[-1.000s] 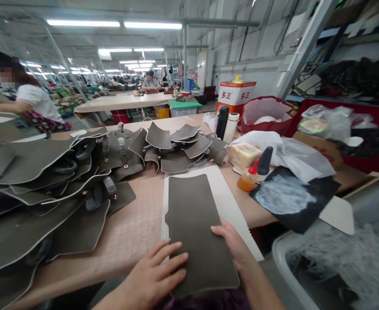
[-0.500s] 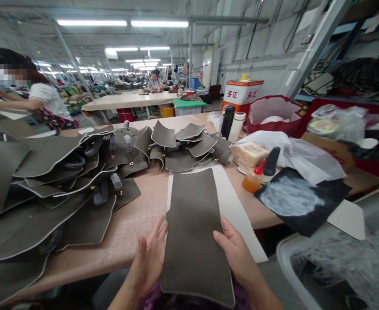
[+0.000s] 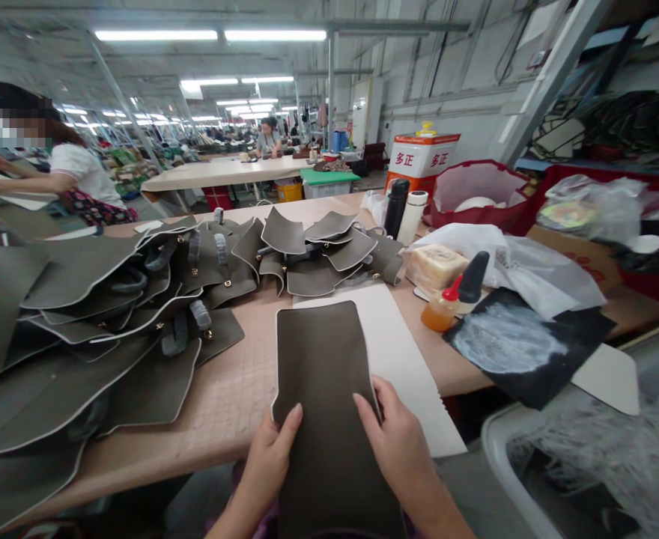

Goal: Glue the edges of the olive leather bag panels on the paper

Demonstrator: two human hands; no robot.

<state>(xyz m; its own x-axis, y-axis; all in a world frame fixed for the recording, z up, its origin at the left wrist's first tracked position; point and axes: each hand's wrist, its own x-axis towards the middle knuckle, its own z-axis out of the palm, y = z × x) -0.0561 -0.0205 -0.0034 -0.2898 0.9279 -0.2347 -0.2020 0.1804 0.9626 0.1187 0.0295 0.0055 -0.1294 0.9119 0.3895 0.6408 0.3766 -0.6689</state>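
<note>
- One dark panel is being held at the lower centre of the frame, its pale edging being shown along the top; how much of it is finished is not being revealed.
- Heaped panels are being carried by the worktop, left to upper centre; whether these are done or waiting cannot be told.
- The dark panel is being pinched between both grips, its left edge by the left hand, its right by the right hand.
</note>
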